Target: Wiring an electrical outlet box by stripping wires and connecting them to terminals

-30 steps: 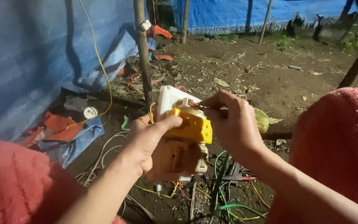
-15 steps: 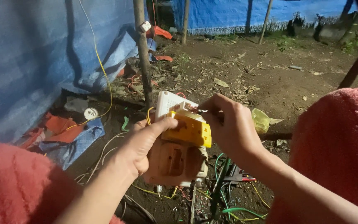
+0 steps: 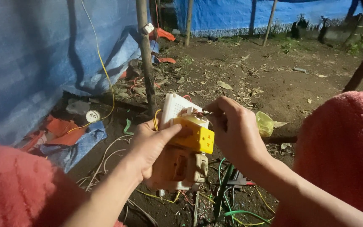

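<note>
My left hand (image 3: 152, 149) grips a cream-coloured socket board (image 3: 177, 168) from the left, thumb pressed on a yellow adapter block (image 3: 198, 136) fixed to its front. A white breadboard-like panel (image 3: 175, 107) stands behind the yellow block. My right hand (image 3: 236, 130) pinches something small, thin and metallic at the top of the yellow block, near some loose wire ends; I cannot make out what it is. Pink fleece sleeves cover both my arms.
Loose green, yellow and red wires (image 3: 227, 206) lie on the dirt below the board. A thin wooden pole (image 3: 146, 59) stands just behind it. Blue tarpaulin (image 3: 34, 63) hangs at left and across the back. A yellow cord (image 3: 101, 54) runs down the tarp.
The board and both hands have shifted slightly lower and to the left in view. My right fingers stay at the top of the yellow block.
</note>
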